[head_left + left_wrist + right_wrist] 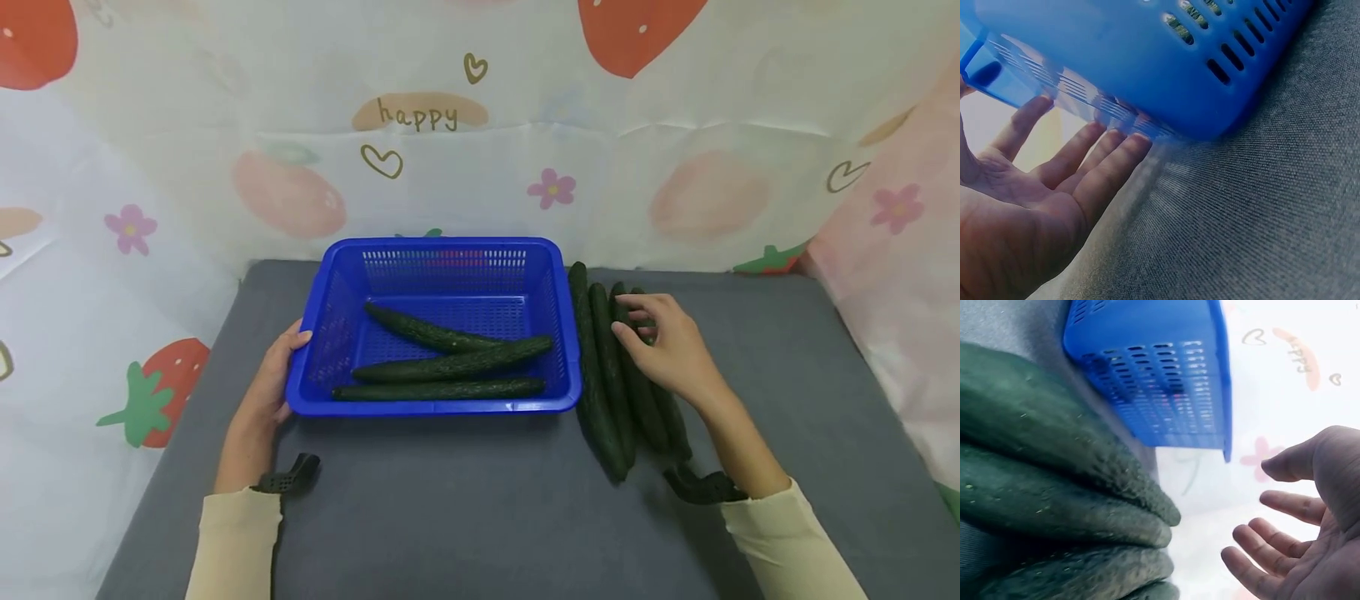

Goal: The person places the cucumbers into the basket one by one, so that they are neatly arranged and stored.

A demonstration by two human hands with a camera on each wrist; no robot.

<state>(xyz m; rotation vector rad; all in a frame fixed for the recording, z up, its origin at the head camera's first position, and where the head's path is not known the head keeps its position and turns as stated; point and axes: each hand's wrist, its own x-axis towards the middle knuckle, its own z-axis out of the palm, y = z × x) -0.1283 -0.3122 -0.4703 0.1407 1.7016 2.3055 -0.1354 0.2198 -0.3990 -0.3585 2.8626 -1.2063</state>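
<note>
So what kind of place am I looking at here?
Probably a staged tabletop setup rather than a working kitchen: a gray cloth-covered table, a strawberry-print backdrop behind it, and cucumbers in and beside a blue basket.

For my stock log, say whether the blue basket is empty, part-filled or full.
Part-filled: three cucumbers lie in the blue basket, with bare mesh floor showing behind them.

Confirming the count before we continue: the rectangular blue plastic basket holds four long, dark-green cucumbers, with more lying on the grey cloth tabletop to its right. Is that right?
Not quite: the number inside is wrong. The head view shows three cucumbers inside the basket, not four. More cucumbers do lie on the grey cloth tabletop to its right.
</note>
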